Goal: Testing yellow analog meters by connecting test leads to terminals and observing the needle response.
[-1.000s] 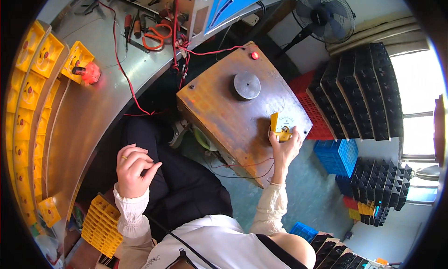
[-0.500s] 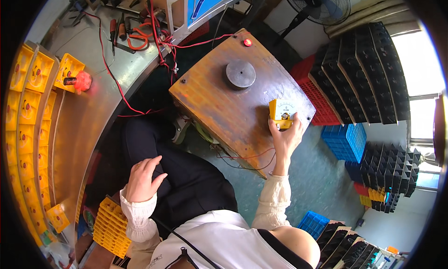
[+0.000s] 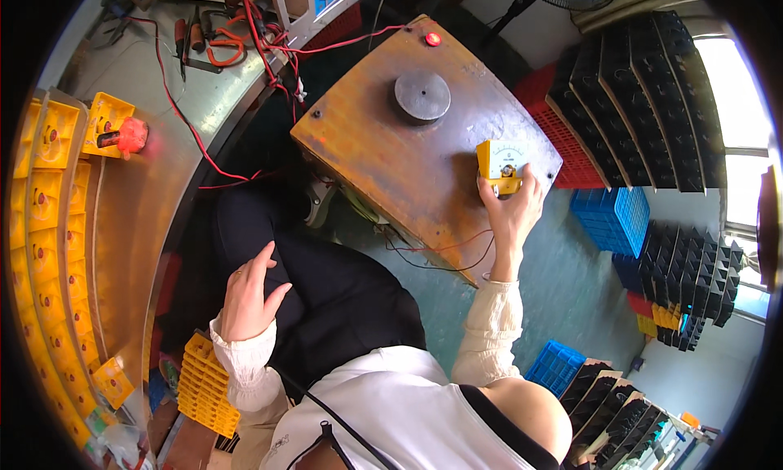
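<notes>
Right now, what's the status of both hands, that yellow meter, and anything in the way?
Right hand gripping yellow meter at brown worktop. Left hand looks empty, near black trousers. Grey disc on worktop, apart from meter.

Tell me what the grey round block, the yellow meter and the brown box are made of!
Grey round block: probably metal, from its dull grey sheen.
Yellow meter: likely smooth plastic, since the yellow is even and bright, with a white dial.
Brown box: perhaps varnished wood, as it looks blotchy, worn and a bit shiny, but painted metal is possible.
</notes>
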`<state>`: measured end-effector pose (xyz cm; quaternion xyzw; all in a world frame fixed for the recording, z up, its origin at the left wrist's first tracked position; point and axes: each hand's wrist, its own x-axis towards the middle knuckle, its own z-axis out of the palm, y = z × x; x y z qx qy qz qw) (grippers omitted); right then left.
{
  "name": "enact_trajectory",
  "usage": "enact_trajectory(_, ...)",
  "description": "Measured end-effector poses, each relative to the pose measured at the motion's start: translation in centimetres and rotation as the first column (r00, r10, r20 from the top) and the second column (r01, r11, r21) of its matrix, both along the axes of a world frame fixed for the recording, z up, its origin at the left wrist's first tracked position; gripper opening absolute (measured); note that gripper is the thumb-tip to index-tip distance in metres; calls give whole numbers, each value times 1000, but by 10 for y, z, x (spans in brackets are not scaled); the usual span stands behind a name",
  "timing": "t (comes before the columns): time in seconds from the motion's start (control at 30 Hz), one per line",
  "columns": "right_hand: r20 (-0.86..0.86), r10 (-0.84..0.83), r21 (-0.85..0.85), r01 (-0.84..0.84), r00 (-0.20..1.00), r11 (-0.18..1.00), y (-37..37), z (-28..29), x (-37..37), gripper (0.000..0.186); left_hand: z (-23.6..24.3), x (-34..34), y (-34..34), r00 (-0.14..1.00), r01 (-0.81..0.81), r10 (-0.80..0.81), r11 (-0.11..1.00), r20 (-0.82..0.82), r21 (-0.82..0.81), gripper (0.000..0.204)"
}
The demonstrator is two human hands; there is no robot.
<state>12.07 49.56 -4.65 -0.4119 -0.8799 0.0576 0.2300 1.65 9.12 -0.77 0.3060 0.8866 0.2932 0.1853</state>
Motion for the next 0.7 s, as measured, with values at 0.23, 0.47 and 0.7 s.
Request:
enact_trajectory(0.23,41,23,38,-24,999,999,7,-1,5,84,-5,-1,0,999,30,-29,999,19,-45,65)
enact_trajectory(0.47,58,9,71,-13,998,997,10,5,5,83,-3,-1,1,1000,4,-5,1000,-29,-4,58)
enact_trajectory(0.7,-372,100,-173,-174,923,969,-41,-20,-23,82,7,6,-16,924,-185,238,964,-300,193,48)
